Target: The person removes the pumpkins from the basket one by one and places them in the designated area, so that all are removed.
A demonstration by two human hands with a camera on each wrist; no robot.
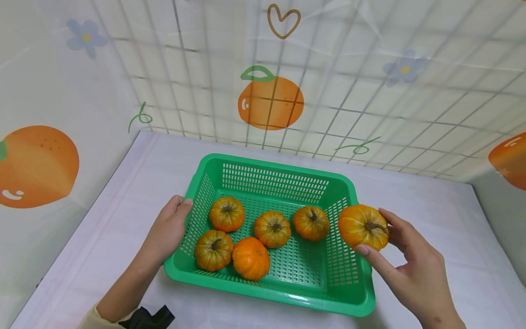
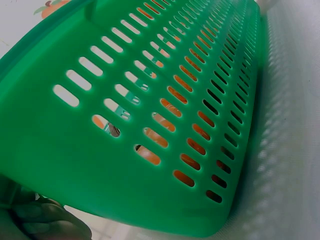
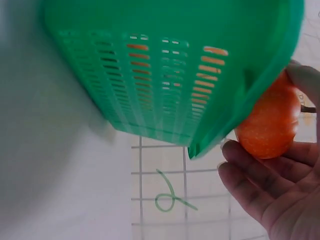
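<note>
A green plastic basket [image 1: 283, 297] with slotted sides holds several small orange pumpkins [image 1: 273, 229]. At its left end my left hand [image 1: 167, 228] grips the rim, thumb on top; in the left wrist view its curled fingers [image 2: 47, 220] show under the rim at the lower left. My right hand [image 1: 419, 265] holds another small pumpkin [image 1: 359, 224] between thumb and fingers, at the basket's right rim, stem pointing right. The right wrist view shows that pumpkin's smooth orange side [image 3: 270, 122] beside the rim, though whether they touch I cannot tell.
The basket stands on a white-covered table [image 1: 444, 219]. Behind it rises a wire grid [image 1: 353, 100] covered by a sheet printed with oranges, flowers and a heart. A pale side wall [image 1: 45, 82] borders the left. A black strap piece [image 1: 152, 317] sits by the left sleeve.
</note>
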